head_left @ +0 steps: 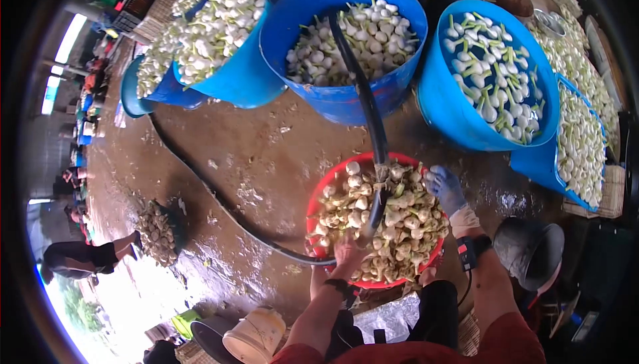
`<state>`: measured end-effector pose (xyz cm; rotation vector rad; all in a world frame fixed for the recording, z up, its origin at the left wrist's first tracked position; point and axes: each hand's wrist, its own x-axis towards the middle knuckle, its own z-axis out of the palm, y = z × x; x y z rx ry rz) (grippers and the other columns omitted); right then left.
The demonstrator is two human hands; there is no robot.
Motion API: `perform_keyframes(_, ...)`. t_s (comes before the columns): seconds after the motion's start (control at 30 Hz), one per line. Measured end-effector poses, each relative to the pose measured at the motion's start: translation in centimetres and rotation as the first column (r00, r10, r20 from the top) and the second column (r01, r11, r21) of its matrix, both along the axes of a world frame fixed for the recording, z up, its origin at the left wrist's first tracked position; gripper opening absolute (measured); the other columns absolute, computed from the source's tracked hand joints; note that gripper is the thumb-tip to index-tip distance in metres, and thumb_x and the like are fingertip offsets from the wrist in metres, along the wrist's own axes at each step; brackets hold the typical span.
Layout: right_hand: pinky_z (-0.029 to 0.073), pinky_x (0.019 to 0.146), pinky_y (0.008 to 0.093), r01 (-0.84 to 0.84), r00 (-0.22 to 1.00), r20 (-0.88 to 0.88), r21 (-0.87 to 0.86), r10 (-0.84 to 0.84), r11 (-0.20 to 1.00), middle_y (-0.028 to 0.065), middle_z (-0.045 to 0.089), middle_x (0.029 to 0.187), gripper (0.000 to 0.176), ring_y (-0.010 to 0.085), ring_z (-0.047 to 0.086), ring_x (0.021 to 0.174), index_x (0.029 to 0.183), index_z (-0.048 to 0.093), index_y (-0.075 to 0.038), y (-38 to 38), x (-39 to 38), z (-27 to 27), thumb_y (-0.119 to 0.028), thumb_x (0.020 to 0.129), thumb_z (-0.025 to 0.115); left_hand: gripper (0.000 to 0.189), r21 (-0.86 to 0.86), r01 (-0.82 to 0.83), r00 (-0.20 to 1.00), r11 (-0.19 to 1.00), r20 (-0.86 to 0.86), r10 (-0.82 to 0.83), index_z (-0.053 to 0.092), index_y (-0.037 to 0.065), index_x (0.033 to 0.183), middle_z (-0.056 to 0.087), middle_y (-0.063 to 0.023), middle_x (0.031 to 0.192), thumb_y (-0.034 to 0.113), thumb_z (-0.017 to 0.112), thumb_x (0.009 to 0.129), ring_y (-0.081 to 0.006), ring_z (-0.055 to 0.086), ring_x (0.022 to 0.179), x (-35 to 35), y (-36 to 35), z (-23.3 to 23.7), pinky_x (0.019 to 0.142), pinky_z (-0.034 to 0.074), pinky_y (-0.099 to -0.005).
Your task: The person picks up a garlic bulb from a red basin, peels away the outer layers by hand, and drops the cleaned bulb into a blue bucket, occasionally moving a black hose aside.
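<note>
Floor: A wet brown floor (279, 144) is strewn with pale scraps; strong glare is cast across it at the lower left.
Blue tubs: A deep blue tub (333, 101) at the top is flanked by lighter blue tubs, on the left (249, 84) and the right (459, 124); all are filled with white garlic.
Left side of the room: A person in dark clothes (80, 257) is seen near a heap of garlic (156, 231).
Buckets: A dark grey bucket (509, 247) is placed to the right, a cream bucket (256, 337) at the lower left.
Red tub: Browner garlic (406, 217) is contained in the red tub (319, 187), which is set on the floor before the wearer.
Hoses: The black hose (368, 104) is laid from the deep blue tub down over the red one; a thinner hose (219, 197) is curved along the floor.
Left arm: It is stretched forward, a dark band worn at the wrist; the bare left grip (351, 255) is laid on the garlic beside the hose end. Whether anything is grasped cannot be made out.
Right arm: It is reached forward, a dark device (469, 251) strapped near the wrist; the gloved right grip (447, 189) is held at the tub's right rim. Its hold is too unclear to be judged.
</note>
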<state>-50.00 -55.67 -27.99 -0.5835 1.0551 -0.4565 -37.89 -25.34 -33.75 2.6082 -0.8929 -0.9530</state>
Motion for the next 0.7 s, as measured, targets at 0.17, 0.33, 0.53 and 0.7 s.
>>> perform_keyframes(0.17, 0.051, 0.073, 0.0296, -0.034, 0.999, -0.023, -0.118, 0.032, 0.992, 0.0014, 0.060, 0.101, 0.027, 0.0135, 0.060, 0.087, 0.109, 0.058, -0.009, 0.8, -5.9, 0.1, -0.027, 0.089, 0.059, 0.034, -0.487, -0.239, 0.937, 0.840, 0.112, 0.331, 0.056, 0.007, 0.098, 0.056, -0.0110, 0.095, 0.017, 0.074, 0.071, -0.0264, 0.057, 0.081, -2.8, 2.3, 2.9, 0.065, 0.046, -0.0392)
perform_keyframes(0.33, 0.044, 0.097, 0.0452, -0.131, 0.982, 0.076, -0.366, 0.170, 0.921, 0.0196, 0.051, 0.125, 0.033, 0.0346, 0.053, 0.114, 0.125, 0.043, 0.001, 0.9, -17.5, -6.2, -0.013, 0.095, 0.040, 0.013, -0.373, -0.535, 0.830, 0.758, -0.068, 0.553, 0.064, -0.002, 0.088, 0.062, -0.0059, 0.078, 0.000, 0.052, 0.084, -0.0135, 0.054, 0.066, -4.7, 3.1, 4.4, 0.063, 0.046, -0.0255)
perform_keyframes(0.53, 0.045, 0.095, 0.0434, 0.060, 0.978, -0.198, -0.030, -0.065, 0.998, 0.0169, 0.059, 0.115, 0.029, 0.0299, 0.058, 0.107, 0.116, 0.054, -0.001, 9.4, -25.1, -10.5, -0.016, 0.091, 0.052, 0.020, -0.250, -0.856, 0.515, 0.452, -0.480, 0.710, 0.056, 0.005, 0.073, 0.055, -0.0018, 0.067, 0.016, 0.057, 0.090, -0.0101, 0.051, 0.059, -2.4, 9.7, 1.0, 0.054, 0.043, -0.0227)
perform_keyframes(0.7, 0.046, 0.093, 0.0395, 0.026, 0.992, -0.127, 0.056, -0.019, 0.998, 0.0123, 0.061, 0.112, 0.029, 0.0259, 0.061, 0.101, 0.116, 0.054, -0.001, 18.4, -23.6, -12.9, -0.014, 0.091, 0.051, 0.025, -0.241, -0.915, 0.399, 0.323, -0.645, 0.652, 0.059, 0.004, 0.084, 0.060, -0.0056, 0.072, 0.028, 0.056, 0.092, -0.0130, 0.052, 0.062, -1.0, 16.3, -1.7, 0.058, 0.047, -0.0285)
